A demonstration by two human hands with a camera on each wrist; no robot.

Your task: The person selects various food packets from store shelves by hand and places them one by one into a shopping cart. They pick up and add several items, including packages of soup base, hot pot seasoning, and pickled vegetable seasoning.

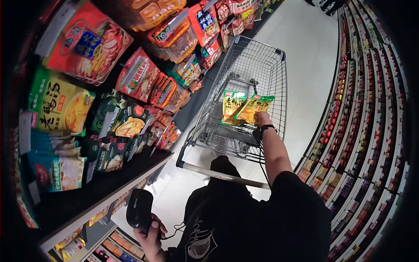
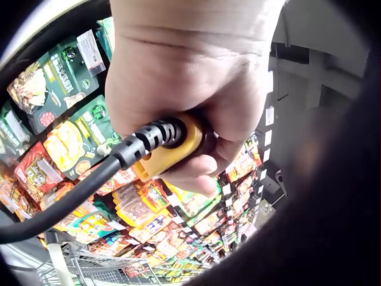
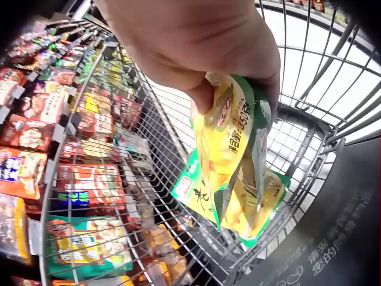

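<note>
My right hand (image 1: pixel 262 118) pinches the edge of a yellow and green food packet (image 1: pixel 255 109) inside the wire shopping cart (image 1: pixel 283 78). A second yellow and green packet (image 1: pixel 232 105) lies in the cart beside it, partly overlapped. In the right wrist view, the thumb and fingers of the hand (image 3: pixel 202 53) grip the top of the held packet (image 3: pixel 223 143). At the lower left of the head view, my left hand (image 1: pixel 151 233) is curled round a black handheld device (image 1: pixel 139 208). The left wrist view shows that hand (image 2: pixel 190 89) around the device's yellow end (image 2: pixel 169 158), where a black cable enters.
Shelves of hanging red, green and orange packets (image 1: pixel 89 48) stand on the left. The cart's handle bar (image 1: pixel 218 174) crosses in front of the body. Long curved shelf rows (image 1: pixel 349 144) line the right side. Floor (image 1: pixel 312 56) runs ahead, with a person's legs (image 1: pixel 330 6) far off.
</note>
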